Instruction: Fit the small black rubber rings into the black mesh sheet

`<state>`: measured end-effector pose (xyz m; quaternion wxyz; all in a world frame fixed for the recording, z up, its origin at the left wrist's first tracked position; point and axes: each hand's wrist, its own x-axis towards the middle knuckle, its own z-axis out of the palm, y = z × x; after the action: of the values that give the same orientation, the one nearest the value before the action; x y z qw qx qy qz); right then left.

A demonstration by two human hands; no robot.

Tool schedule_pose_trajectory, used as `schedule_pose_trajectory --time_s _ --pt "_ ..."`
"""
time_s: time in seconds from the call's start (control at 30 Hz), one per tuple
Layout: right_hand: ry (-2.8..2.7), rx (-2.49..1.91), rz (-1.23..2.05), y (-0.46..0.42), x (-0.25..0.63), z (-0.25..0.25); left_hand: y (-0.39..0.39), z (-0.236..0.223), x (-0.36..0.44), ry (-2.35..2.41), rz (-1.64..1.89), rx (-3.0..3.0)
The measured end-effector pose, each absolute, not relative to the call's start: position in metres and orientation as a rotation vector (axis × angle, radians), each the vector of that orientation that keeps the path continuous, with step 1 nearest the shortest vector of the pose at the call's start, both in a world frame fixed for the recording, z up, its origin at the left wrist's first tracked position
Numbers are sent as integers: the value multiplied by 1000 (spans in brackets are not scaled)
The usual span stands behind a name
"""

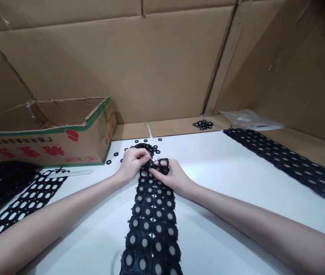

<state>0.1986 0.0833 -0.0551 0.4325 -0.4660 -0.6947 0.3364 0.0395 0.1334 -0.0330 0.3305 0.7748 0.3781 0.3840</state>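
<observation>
A long black rubber sheet (148, 210) with rows of thick rings, pale in their centres, runs down the middle of the white tabletop. My right hand (172, 173) is closed on its far end, thumb on top and the fingers behind a folded bit of rubber. At that same end, my left hand (135, 162) pinches close to the right thumb; what lies between its fingertips is too small to name for sure. Just beyond both hands is a pile of black rings (143, 146), partly hidden by the left hand. Several loose rings (116, 154) are scattered around it.
An open cardboard box (93, 147) stands at left. Before it lie a black heap (2, 183), a holed black sheet (33, 194) and a whitish strip-like tool (76, 173). Another ringed sheet (288, 160), a small ring pile (203, 124) and a plastic bag (250, 117) are right. Cardboard walls (165, 68) enclose the back.
</observation>
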Motion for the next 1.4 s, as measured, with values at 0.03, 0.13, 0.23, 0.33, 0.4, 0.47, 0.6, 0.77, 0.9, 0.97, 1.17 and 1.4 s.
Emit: schedule_pose_trajectory --time_s 0.03,0.13,0.23,0.33,0.4,0.47,0.6,0.77,0.9,0.97,1.17,1.4 --pt "-1747 -1159 829 83 198 -55 134 -33 40 991 1002 2008" --pt "-1800 -1145 775 81 198 -52 135 -34 41 992 997 1945" --pt "-1825 -1132 735 79 197 -50 139 -36 42 990 1021 1862" --pt "-1821 -1122 758 79 198 -49 145 -37 41 992 1072 1760" --pt "-1806 -1133 770 80 198 -51 148 -37 40 997 1113 1695" --pt "-1772 -1152 770 81 198 -53 149 -38 40 1004 1149 1642" --pt "-1695 -1186 802 84 198 -56 150 -39 41 1011 1198 1593" --pt "-1677 -1166 921 79 197 -52 172 -41 27 1083 1395 1571" --pt "-1577 -1175 1021 76 197 -49 185 -44 10 1147 1487 1693" --pt "-1499 -1151 1074 76 198 -49 184 -45 7 1153 1411 1832" --pt "-1308 -1096 1152 81 202 -52 170 -44 10 1160 1222 2107" --pt "-1278 -1000 1211 83 203 -52 148 -36 11 805 1266 2433"
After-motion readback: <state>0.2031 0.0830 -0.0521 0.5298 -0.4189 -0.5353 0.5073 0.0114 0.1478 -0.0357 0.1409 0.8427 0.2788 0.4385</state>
